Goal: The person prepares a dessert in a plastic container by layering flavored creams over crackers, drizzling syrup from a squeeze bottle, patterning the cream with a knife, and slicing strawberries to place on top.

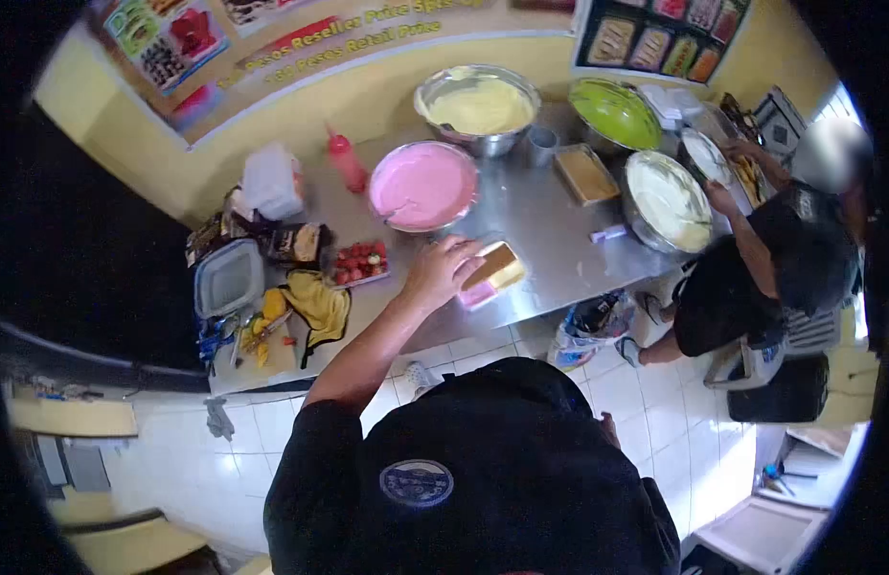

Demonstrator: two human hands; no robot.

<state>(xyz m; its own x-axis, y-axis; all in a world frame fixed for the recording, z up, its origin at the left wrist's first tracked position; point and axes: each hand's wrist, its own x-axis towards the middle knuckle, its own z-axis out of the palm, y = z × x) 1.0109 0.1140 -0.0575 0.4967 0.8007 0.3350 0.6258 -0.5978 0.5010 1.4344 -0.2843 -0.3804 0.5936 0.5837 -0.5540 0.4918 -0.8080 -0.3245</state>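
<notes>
My left hand (446,272) reaches over the metal table (550,244), its fingers at the left edge of a small rectangular container (500,268) with brown, yellow and pink in it. Whether the fingers grip the container or only rest on it is unclear. Just beyond the hand stands a metal bowl of pink cream (423,186). A tray of strawberries (360,263) lies to the left of the hand. My right hand (608,428) hangs low beside my body, mostly hidden by the dark shirt, and its fingers cannot be made out.
Bowls of yellow cream (483,105), green cream (614,114) and white cream (667,200) stand along the table, with a brown-filled tray (587,174) between them. A red squeeze bottle (346,163) is at the back. A co-worker (751,259) holds a bowl at the right.
</notes>
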